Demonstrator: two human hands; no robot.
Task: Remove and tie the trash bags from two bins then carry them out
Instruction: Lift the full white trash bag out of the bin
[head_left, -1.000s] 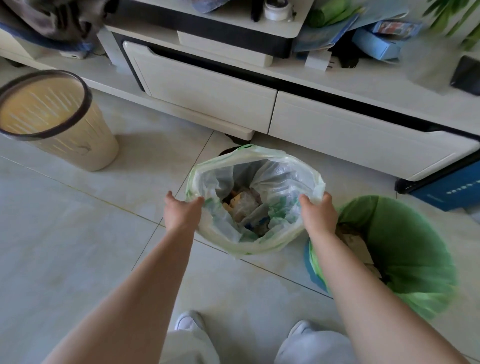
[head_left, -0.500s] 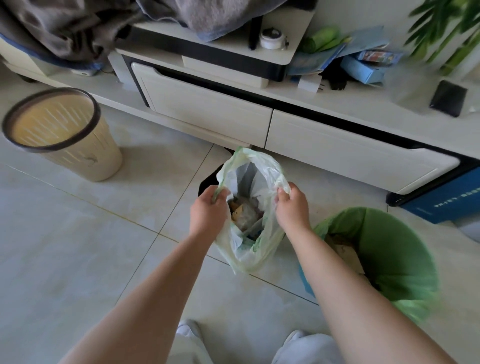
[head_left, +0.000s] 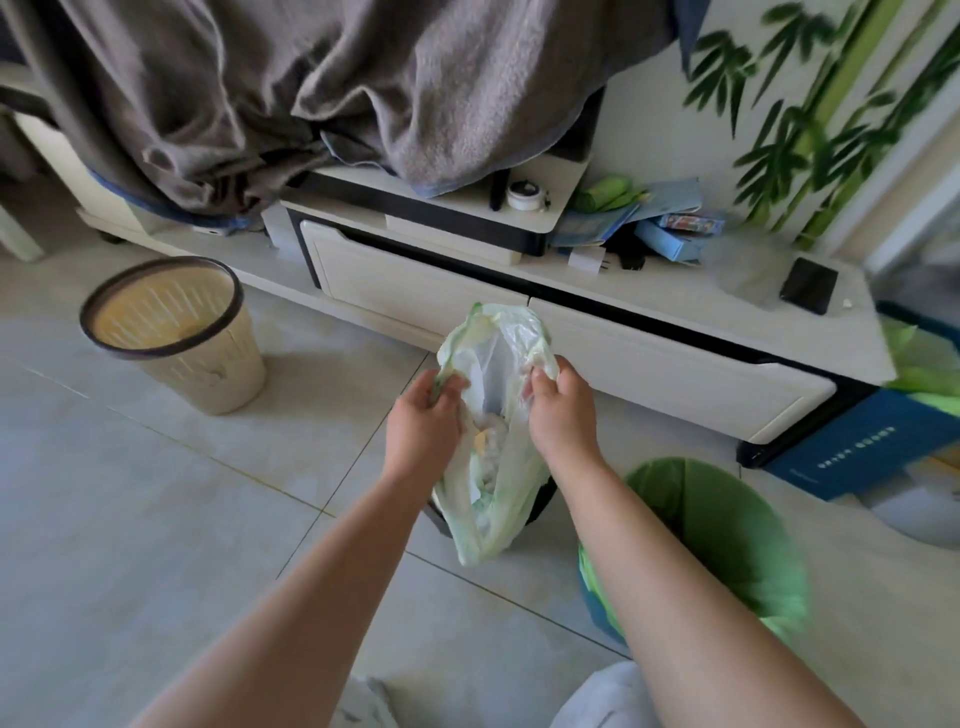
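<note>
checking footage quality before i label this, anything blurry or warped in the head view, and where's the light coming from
Head view: the green-lined bin at lower right is smeared by motion blur, the pale trash bag and both hands are fairly sharp; the wide lens bows the cabinet edges; soft daylight, with the beige basket casting its shadow to its right on the floor.

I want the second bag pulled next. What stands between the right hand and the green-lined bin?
Nothing visible does. The right hand and left hand both grip the pale bag, so they are busy. The green-lined bin sits open on the floor just right of the right forearm, with bare tile between.
</note>
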